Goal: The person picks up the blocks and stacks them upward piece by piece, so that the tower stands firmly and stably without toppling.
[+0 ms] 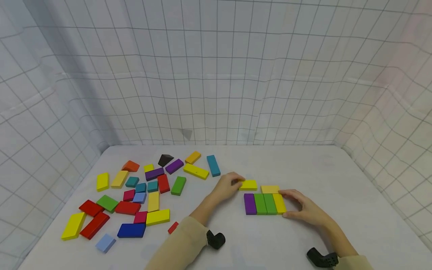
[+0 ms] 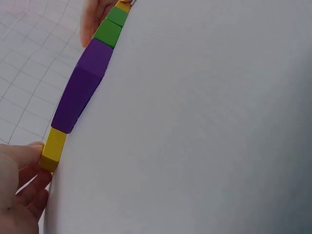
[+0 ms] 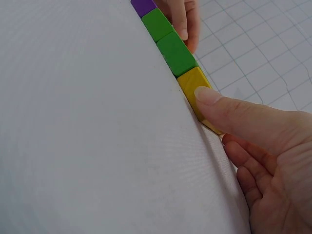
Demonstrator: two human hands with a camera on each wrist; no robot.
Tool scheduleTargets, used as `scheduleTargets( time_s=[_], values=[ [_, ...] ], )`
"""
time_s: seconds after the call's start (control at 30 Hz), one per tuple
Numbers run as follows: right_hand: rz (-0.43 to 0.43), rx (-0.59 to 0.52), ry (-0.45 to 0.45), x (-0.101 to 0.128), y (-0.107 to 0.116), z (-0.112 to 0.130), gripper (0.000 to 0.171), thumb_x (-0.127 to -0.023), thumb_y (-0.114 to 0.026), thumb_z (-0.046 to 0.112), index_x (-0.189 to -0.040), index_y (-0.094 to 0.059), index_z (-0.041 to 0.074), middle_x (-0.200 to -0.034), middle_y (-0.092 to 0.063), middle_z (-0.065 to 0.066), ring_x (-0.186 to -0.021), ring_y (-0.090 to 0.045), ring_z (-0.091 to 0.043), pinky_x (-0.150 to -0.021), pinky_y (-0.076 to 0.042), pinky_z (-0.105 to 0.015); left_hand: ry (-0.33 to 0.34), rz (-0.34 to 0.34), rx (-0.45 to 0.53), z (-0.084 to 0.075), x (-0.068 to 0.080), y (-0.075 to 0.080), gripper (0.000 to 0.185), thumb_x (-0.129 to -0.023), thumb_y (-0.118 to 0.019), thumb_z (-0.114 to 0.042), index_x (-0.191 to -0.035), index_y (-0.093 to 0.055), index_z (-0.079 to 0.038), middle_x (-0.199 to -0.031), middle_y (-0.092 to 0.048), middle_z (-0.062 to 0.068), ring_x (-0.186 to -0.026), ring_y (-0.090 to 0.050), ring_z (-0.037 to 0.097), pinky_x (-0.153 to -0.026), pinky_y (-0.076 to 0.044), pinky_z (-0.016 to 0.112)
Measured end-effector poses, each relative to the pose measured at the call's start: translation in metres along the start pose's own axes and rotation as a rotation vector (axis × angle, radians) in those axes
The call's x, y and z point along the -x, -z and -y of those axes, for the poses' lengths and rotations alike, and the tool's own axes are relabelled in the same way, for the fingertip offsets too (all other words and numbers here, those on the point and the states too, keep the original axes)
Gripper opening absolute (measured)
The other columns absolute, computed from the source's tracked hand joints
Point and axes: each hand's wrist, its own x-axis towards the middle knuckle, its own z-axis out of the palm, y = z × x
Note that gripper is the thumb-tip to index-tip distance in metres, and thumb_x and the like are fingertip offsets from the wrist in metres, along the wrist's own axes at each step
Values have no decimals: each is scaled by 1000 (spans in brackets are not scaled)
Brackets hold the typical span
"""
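Note:
A purple block (image 1: 250, 204), two green blocks (image 1: 265, 204) and a deep yellow block (image 1: 279, 203) lie side by side in a row. Behind the row's right part is a pale yellow block (image 1: 270, 189); a bright yellow block (image 1: 248, 185) lies behind its left end, a gap apart. My left hand (image 1: 227, 185) pinches the left end of that bright yellow block, thumb and fingers around it in the left wrist view. At the row's right end, my right hand (image 1: 305, 208) holds the deep yellow block between thumb and forefinger, the thumb (image 3: 219, 109) on its near end.
Several loose coloured blocks spread over the table's left half, among them a dark blue block (image 1: 131, 230), a green block (image 1: 178, 185) and a teal block (image 1: 213, 165). A black wedge (image 1: 165, 160) stands farther back. White grid-patterned cloth (image 1: 216, 93) rises behind the table (image 1: 324, 165) and at both sides.

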Motion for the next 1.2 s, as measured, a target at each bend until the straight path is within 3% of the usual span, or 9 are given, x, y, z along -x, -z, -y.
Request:
scheduleTargets(
  time_s=[0.43,0.8,1.2],
  values=[
    [9,-8,-9,2,1,0,66,-73,-76,28,-130,-48,10,-131,-47,-8,-116,-37,6,-94,-22,-3,22,99,74,-1,1,-3,19,-89,-59,-11,-105,-67,-6,-101,-64,3,-91,-54,14,-82,-46,25],
    [8,-15,0,2,1,0,65,-73,-76,27,-130,-48,10,-130,-47,-8,-116,-38,5,-95,-22,-3,-20,123,64,-2,1,-3,19,-88,-60,-12,-105,-67,-7,-101,-65,2,-92,-53,15,-86,-44,28],
    [7,-13,-1,1,1,-2,65,-74,-75,28,-130,-48,12,-131,-47,-7,-117,-37,4,-95,-21,-3,-2,149,75,0,0,-1,21,-88,-60,-15,-107,-66,-9,-104,-65,1,-97,-53,14,-90,-43,29]
  ],
)
